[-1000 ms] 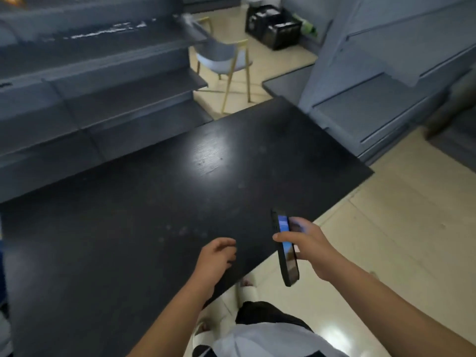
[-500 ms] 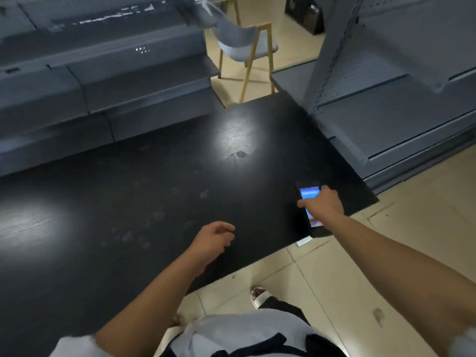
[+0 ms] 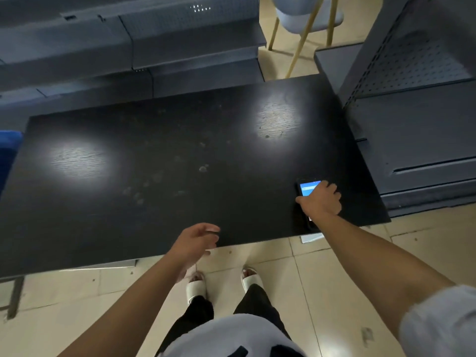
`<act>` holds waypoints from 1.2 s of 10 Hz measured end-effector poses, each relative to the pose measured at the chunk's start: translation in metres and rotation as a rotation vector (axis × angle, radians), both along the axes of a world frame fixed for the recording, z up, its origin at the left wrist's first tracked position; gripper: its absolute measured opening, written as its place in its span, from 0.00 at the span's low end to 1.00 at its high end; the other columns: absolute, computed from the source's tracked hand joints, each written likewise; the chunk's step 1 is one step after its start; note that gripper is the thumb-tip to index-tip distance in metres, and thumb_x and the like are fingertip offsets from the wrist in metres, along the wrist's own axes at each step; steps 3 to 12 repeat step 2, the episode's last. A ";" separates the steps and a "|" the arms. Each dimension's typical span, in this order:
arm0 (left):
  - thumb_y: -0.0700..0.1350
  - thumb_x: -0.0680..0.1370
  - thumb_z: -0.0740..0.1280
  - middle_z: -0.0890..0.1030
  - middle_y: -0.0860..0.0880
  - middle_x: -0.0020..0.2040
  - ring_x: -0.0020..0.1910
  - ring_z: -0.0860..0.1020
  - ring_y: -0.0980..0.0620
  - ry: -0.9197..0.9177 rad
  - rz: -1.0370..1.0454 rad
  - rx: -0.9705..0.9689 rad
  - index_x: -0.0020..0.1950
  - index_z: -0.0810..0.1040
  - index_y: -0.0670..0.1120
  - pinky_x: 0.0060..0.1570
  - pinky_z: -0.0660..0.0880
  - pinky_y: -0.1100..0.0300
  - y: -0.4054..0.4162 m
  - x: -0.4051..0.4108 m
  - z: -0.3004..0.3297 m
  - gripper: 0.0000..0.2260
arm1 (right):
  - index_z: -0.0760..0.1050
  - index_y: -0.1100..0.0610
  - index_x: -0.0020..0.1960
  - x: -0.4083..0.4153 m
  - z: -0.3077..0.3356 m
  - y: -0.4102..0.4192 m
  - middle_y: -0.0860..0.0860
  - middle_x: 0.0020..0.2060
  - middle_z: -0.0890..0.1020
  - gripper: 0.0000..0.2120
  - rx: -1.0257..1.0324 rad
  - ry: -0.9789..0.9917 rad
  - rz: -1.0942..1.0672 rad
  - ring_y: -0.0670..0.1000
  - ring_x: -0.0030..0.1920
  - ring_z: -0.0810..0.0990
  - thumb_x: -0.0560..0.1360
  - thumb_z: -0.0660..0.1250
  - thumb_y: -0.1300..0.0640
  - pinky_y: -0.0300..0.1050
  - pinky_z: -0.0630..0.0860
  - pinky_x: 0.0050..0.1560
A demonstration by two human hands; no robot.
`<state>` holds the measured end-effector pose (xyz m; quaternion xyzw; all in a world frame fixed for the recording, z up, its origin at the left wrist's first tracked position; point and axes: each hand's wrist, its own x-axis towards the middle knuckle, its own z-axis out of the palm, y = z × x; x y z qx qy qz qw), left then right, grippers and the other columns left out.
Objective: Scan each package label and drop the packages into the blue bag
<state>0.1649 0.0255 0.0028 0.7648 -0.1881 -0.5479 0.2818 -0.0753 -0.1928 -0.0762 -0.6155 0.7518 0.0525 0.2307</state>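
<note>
On the black table (image 3: 180, 155), right hand (image 3: 322, 200) fingers curl around the phone (image 3: 306, 188); left hand (image 3: 195, 240) fingers loosely spread, empty.

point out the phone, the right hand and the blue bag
phone (image 3: 307, 188): head view, on the lit screen above the fingers.
right hand (image 3: 322, 202): head view, back of the hand over the phone.
blue bag (image 3: 9, 143): head view, the sliver at the left frame edge.

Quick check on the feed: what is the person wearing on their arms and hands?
Both forearms are bare. The left hand and right hand wear no gloves, and no rings or watch show. A light grey-white sleeve covers the right upper arm; the left arm's sleeve is out of frame.
</note>
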 end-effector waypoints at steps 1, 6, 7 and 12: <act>0.39 0.81 0.66 0.84 0.47 0.54 0.54 0.82 0.48 0.013 0.034 0.009 0.56 0.82 0.50 0.48 0.77 0.58 0.015 -0.002 0.000 0.09 | 0.58 0.61 0.77 0.000 0.000 -0.005 0.62 0.71 0.67 0.46 0.056 0.007 0.027 0.64 0.68 0.69 0.71 0.76 0.42 0.56 0.74 0.59; 0.40 0.81 0.66 0.84 0.46 0.54 0.52 0.81 0.48 -0.008 0.037 0.006 0.56 0.82 0.49 0.49 0.77 0.57 0.027 -0.001 0.001 0.08 | 0.57 0.60 0.78 -0.003 0.011 -0.006 0.61 0.73 0.65 0.47 0.118 -0.040 -0.059 0.64 0.71 0.66 0.70 0.75 0.41 0.61 0.71 0.64; 0.40 0.81 0.66 0.84 0.46 0.54 0.52 0.81 0.48 -0.008 0.037 0.006 0.56 0.82 0.49 0.49 0.77 0.57 0.027 -0.001 0.001 0.08 | 0.57 0.60 0.78 -0.003 0.011 -0.006 0.61 0.73 0.65 0.47 0.118 -0.040 -0.059 0.64 0.71 0.66 0.70 0.75 0.41 0.61 0.71 0.64; 0.40 0.81 0.66 0.84 0.46 0.54 0.52 0.81 0.48 -0.008 0.037 0.006 0.56 0.82 0.49 0.49 0.77 0.57 0.027 -0.001 0.001 0.08 | 0.57 0.60 0.78 -0.003 0.011 -0.006 0.61 0.73 0.65 0.47 0.118 -0.040 -0.059 0.64 0.71 0.66 0.70 0.75 0.41 0.61 0.71 0.64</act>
